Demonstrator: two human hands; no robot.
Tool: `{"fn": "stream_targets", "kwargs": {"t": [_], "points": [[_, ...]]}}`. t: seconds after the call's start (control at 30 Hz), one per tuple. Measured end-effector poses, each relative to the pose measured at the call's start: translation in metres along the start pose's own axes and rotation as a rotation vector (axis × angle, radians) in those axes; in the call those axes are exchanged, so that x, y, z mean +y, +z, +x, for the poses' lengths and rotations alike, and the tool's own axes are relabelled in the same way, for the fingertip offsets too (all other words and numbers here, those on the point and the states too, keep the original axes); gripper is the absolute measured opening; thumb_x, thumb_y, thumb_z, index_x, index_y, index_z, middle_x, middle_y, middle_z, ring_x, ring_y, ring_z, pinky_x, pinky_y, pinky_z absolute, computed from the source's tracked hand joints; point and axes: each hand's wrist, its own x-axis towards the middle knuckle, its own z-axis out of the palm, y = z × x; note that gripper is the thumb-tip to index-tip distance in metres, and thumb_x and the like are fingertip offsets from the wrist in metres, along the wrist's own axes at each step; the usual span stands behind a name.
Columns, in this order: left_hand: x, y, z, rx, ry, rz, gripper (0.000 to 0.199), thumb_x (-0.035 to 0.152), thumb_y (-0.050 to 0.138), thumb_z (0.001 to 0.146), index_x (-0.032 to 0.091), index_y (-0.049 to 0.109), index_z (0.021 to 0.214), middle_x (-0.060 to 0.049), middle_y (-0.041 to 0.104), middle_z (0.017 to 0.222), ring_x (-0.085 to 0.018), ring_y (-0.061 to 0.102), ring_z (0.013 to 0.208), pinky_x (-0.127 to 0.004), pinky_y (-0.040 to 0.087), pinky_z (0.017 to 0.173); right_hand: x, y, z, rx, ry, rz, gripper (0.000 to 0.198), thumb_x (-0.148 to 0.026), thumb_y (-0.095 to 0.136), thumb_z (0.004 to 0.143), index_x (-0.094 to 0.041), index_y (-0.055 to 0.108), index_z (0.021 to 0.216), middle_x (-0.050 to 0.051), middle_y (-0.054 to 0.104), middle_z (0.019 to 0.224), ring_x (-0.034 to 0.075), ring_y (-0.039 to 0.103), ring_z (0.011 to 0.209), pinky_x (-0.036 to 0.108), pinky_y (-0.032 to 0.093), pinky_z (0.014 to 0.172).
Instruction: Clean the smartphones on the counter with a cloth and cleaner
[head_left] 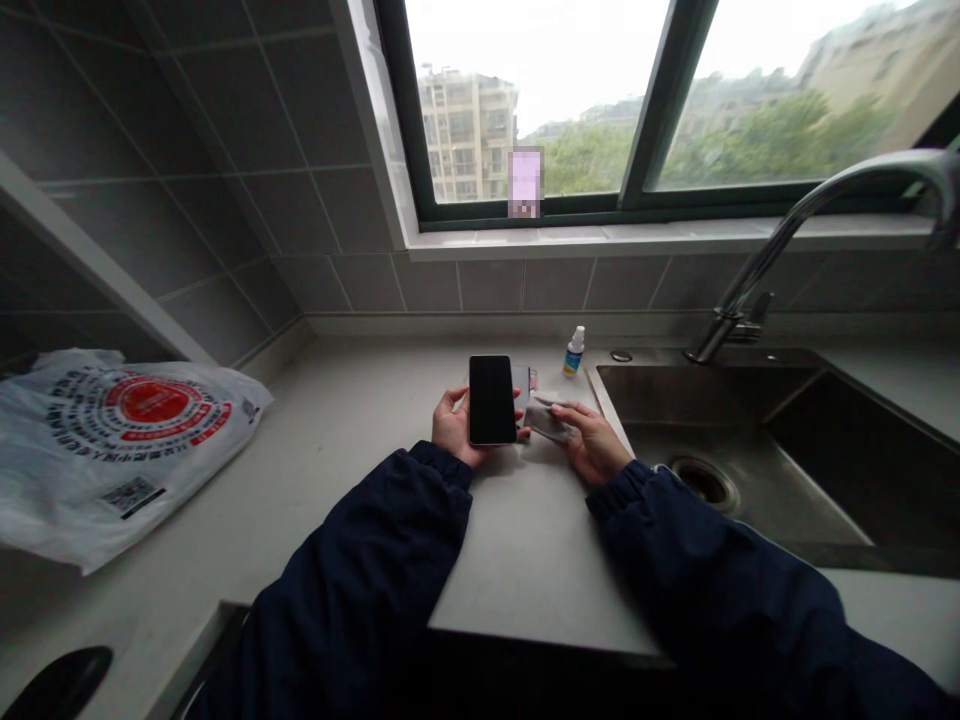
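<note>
A phone (492,400) with a dark screen rests upright in my left hand (451,425), whose fingers wrap round its back and right edge. Between the thumb and fingers of my right hand (595,442) is a greyish cloth (551,418), just to the right of the phone. Behind the phone, a flat pale item with a pinkish edge (533,378) lies partly hidden on the counter. A small white bottle (574,352) with a blue and yellow label stands beyond my right hand, near the sink's corner.
The steel sink (806,420) with its tall curved faucet (780,235) is on the right. A white plastic bag (142,440) with red and black print lies at the left on the pale counter (330,460). A tiled wall and window are behind.
</note>
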Motion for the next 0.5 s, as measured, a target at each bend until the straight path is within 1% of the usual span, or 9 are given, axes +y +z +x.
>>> {"fn": "stream_targets", "kwargs": {"t": [0.1, 0.23, 0.3, 0.33, 0.37, 0.4, 0.43, 0.47, 0.5], "points": [[-0.007, -0.001, -0.002, -0.023, -0.049, -0.002, 0.066, 0.051, 0.041, 0.090, 0.015, 0.048, 0.145, -0.022, 0.070, 0.119, -0.035, 0.073, 0.086, -0.058, 0.055, 0.081, -0.001, -0.004, 0.006, 0.082, -0.079, 0.022, 0.028, -0.015, 0.088, 0.060, -0.017, 0.071, 0.083, 0.006, 0.080, 0.090, 0.019, 0.076, 0.083, 0.029, 0.063, 0.072], [-0.014, 0.000, -0.004, -0.085, -0.168, 0.028, 0.066, 0.051, 0.038, 0.090, 0.014, 0.049, 0.144, -0.022, 0.070, 0.118, -0.035, 0.073, 0.083, -0.056, 0.056, 0.076, -0.002, -0.009, 0.013, 0.194, -0.223, 0.033, 0.033, -0.016, 0.089, 0.058, -0.019, 0.068, 0.083, 0.003, 0.079, 0.088, 0.019, 0.076, 0.081, 0.029, 0.064, 0.069], [-0.016, 0.000, -0.004, -0.108, -0.245, 0.054, 0.067, 0.052, 0.038, 0.089, 0.014, 0.049, 0.143, -0.022, 0.070, 0.119, -0.035, 0.073, 0.083, -0.055, 0.056, 0.075, -0.003, -0.009, 0.012, 0.230, -0.275, 0.026, 0.033, -0.019, 0.089, 0.059, -0.019, 0.069, 0.085, 0.003, 0.078, 0.087, 0.020, 0.076, 0.080, 0.032, 0.064, 0.071], [-0.017, 0.000, -0.003, -0.122, -0.283, 0.067, 0.067, 0.053, 0.038, 0.089, 0.014, 0.049, 0.143, -0.022, 0.070, 0.119, -0.035, 0.073, 0.083, -0.055, 0.056, 0.075, -0.003, -0.008, 0.010, 0.231, -0.318, -0.017, 0.031, -0.021, 0.089, 0.062, -0.019, 0.070, 0.086, 0.004, 0.078, 0.087, 0.021, 0.076, 0.081, 0.035, 0.064, 0.075], [-0.018, -0.001, -0.003, -0.137, -0.316, 0.079, 0.068, 0.054, 0.039, 0.088, 0.014, 0.050, 0.142, -0.022, 0.070, 0.118, -0.035, 0.073, 0.082, -0.054, 0.056, 0.074, -0.002, -0.006, 0.007, 0.212, -0.370, -0.076, 0.028, -0.023, 0.088, 0.065, -0.018, 0.072, 0.088, 0.005, 0.079, 0.090, 0.022, 0.076, 0.084, 0.039, 0.064, 0.080], [-0.019, -0.002, -0.002, -0.148, -0.336, 0.088, 0.068, 0.055, 0.040, 0.088, 0.014, 0.051, 0.141, -0.021, 0.070, 0.117, -0.035, 0.073, 0.081, -0.054, 0.057, 0.074, -0.001, -0.003, 0.003, 0.177, -0.464, -0.207, 0.025, -0.026, 0.085, 0.071, -0.018, 0.074, 0.091, 0.007, 0.079, 0.094, 0.024, 0.076, 0.089, 0.042, 0.063, 0.086], [-0.021, -0.002, -0.001, -0.156, -0.340, 0.096, 0.067, 0.055, 0.041, 0.088, 0.015, 0.052, 0.140, -0.020, 0.071, 0.114, -0.035, 0.073, 0.080, -0.054, 0.057, 0.073, 0.000, 0.000, -0.003, 0.090, -0.581, -0.382, 0.020, -0.027, 0.081, 0.076, -0.018, 0.075, 0.093, 0.010, 0.079, 0.104, 0.026, 0.075, 0.099, 0.046, 0.061, 0.093], [-0.023, -0.003, 0.000, -0.153, -0.329, 0.100, 0.065, 0.055, 0.042, 0.087, 0.016, 0.055, 0.138, -0.019, 0.072, 0.111, -0.034, 0.073, 0.079, -0.054, 0.057, 0.072, 0.002, 0.003, -0.008, -0.028, -0.686, -0.534, 0.018, -0.027, 0.076, 0.082, -0.020, 0.076, 0.098, 0.011, 0.075, 0.121, 0.028, 0.071, 0.113, 0.049, 0.056, 0.103], [-0.025, -0.002, 0.001, -0.135, -0.302, 0.103, 0.063, 0.055, 0.042, 0.087, 0.016, 0.058, 0.134, -0.017, 0.073, 0.106, -0.034, 0.072, 0.079, -0.053, 0.057, 0.073, 0.004, 0.006, -0.013, -0.140, -0.758, -0.687, 0.026, -0.026, 0.071, 0.086, -0.021, 0.075, 0.111, 0.011, 0.069, 0.135, 0.029, 0.066, 0.124, 0.051, 0.051, 0.109]]}}
